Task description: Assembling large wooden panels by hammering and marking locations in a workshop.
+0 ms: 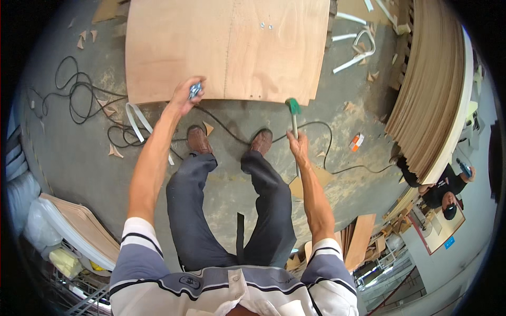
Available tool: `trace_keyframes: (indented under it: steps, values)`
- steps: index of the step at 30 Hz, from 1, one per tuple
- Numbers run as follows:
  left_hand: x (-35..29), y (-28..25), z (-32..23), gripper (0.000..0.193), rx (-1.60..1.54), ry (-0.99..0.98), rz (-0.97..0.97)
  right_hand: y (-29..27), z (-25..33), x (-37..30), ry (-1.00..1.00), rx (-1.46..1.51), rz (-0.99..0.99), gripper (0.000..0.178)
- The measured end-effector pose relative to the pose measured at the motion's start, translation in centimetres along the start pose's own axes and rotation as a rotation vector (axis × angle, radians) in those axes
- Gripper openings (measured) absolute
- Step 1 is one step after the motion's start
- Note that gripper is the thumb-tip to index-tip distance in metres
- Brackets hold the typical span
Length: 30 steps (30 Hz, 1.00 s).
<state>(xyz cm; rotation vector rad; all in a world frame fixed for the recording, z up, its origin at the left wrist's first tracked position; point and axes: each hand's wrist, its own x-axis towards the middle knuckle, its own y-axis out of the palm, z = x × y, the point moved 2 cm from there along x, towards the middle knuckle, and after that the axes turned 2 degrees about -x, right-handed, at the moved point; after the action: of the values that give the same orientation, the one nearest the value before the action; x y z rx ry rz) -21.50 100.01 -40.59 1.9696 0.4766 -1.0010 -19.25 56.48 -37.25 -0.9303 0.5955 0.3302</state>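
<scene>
The left hand (185, 96) is closing around a small cluster of shiny metal bits (195, 90), likely screws or nails, though they are too small to tell which; the fingers are curling over them so that only a few glints are showing past the knuckles. Just beyond that grip, the near edge of a broad plywood sheet (226, 50) is lying flat on the concrete floor (79, 152); two more small metal pieces (266, 25) are sitting on the sheet, well beyond the hand and off toward the right.

The right hand (299, 146) is clenching the thin shaft of a hammer-like tool (293, 118); its green head is pointing away from the grip and is hovering just at the sheet's near edge, while the shaft's tail is running back past the wrist.

The metal bits are looking light, hard and slippery; a loose handful will probably spill unless the fist is kept cupped, and single pieces are best pinched by the shank. The tool is seeming stiff and head-heavy; holding low on the shaft, as now, is giving swing; the sheet is appearing thin and likely flexing if lifted by one edge.

Below both grips, a black cable (232, 134) is trailing past the person's brown shoes (198, 140).
</scene>
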Motion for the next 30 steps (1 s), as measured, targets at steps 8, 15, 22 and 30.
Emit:
trace_keyframes:
  steps: [8, 15, 22, 30]
  values:
    - [1.5, -0.6, 4.1, 0.045, 0.788, -0.238, 0.266, 4.7, -6.3, -0.3, -0.092, -0.038, -0.005, 0.033]
    - [2.0, -9.3, 8.9, 0.053, 0.902, -0.336, 0.216, 9.9, -15.2, 0.4, -0.019, 0.112, 0.101, 0.041]
    - [5.6, -14.9, 13.2, 0.047, 0.387, 0.05, -0.107, 14.1, -15.4, 2.3, 0.045, 0.436, 0.088, 0.042]
    - [6.1, -13.0, 13.0, 0.04, 0.2, 0.261, -0.075, 12.0, -7.4, 1.5, 0.173, 0.49, -0.065, 0.039]
